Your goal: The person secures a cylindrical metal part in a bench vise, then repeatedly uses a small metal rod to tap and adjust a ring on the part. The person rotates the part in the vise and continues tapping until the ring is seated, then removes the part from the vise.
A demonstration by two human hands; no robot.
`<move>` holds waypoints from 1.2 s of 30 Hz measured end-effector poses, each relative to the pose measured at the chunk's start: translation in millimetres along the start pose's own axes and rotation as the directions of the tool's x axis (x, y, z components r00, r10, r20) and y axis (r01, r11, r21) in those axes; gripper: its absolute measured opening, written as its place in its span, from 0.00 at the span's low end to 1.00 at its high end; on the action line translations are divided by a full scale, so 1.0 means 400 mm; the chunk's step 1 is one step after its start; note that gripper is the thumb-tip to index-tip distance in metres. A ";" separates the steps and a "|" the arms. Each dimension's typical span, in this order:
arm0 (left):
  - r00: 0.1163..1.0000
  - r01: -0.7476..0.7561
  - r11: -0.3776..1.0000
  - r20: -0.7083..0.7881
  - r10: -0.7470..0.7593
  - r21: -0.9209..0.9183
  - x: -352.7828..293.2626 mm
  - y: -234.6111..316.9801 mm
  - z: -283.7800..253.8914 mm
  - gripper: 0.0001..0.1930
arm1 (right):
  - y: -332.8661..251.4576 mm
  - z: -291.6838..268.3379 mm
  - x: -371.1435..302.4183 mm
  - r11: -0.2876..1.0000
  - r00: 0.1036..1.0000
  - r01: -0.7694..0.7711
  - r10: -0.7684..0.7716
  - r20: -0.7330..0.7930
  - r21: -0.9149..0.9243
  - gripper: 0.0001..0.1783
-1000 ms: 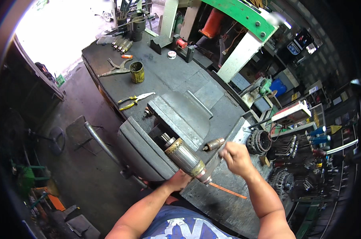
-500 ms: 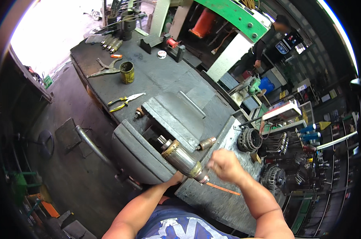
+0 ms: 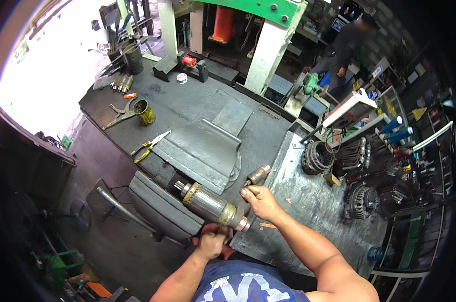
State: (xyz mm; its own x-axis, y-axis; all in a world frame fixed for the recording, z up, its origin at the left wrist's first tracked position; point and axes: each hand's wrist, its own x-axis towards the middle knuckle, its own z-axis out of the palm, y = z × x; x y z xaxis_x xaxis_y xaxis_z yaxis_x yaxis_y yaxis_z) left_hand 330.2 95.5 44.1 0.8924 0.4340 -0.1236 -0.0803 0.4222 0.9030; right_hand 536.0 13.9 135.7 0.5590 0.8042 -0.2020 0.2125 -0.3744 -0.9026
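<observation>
A motor armature (image 3: 206,203), with a copper commutator at its near end, lies on the jaws of a big grey vise (image 3: 162,206). Across that near end runs a narrow dark strip (image 3: 240,217), like a band of abrasive cloth. My right hand (image 3: 262,202) pinches its upper end just beyond the armature. Low on the near side, my left hand (image 3: 212,243) is closed by the strip's other end, its fingertips partly hidden. A smaller, copper-ended armature (image 3: 258,174) rests on the bench just past my right hand.
Yellow-handled pliers (image 3: 148,146), a yellow can (image 3: 144,112) and locking pliers (image 3: 120,115) lie toward the bench's left edge. Alternator parts (image 3: 318,156) sit on the metal worktop at right. An orange strip (image 3: 268,226) lies by my right forearm. Another person (image 3: 346,48) stands far right.
My right hand has come left, closer to the armature, and shows sharply instead of blurred. My left hand has dropped toward me and shows more fully. The whole view has shifted and turned slightly.
</observation>
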 end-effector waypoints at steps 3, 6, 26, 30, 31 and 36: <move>0.978 0.024 0.986 -0.208 0.011 0.164 0.004 0.044 0.019 0.11 | 0.015 0.007 -0.036 0.919 0.922 0.388 -0.388 -0.017 0.068 0.24; 0.969 0.233 0.905 -0.160 -0.187 0.357 -0.029 0.105 0.017 0.16 | 0.057 0.063 -0.049 0.933 0.988 -0.004 -0.052 0.146 0.359 0.24; 0.924 0.332 0.870 -0.310 -0.223 0.365 -0.103 0.196 0.067 0.27 | 0.084 0.210 -0.115 0.571 0.935 -0.351 0.166 0.314 0.742 0.26; 0.981 0.146 0.959 -0.157 -0.109 0.244 -0.106 0.214 0.075 0.27 | 0.103 0.219 -0.118 0.734 0.943 -0.328 0.212 0.257 0.595 0.27; 0.955 0.252 0.913 -0.234 -0.182 0.321 -0.102 0.216 0.079 0.27 | 0.111 0.212 -0.123 0.752 0.936 -0.347 0.244 0.252 0.560 0.28; 0.905 0.388 0.833 -0.332 -0.265 0.395 -0.124 0.237 0.105 0.28 | 0.125 0.224 -0.142 0.660 0.974 -0.225 0.155 0.163 0.717 0.27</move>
State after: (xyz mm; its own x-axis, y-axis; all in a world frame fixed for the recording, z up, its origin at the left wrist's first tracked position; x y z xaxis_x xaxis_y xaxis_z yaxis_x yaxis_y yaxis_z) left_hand 296.9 80.3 153.0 0.6820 0.5452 -0.4875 0.4547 0.2060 0.8665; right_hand 443.1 -9.1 68.0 0.4474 0.8006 -0.3986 -0.5603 -0.0965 -0.8226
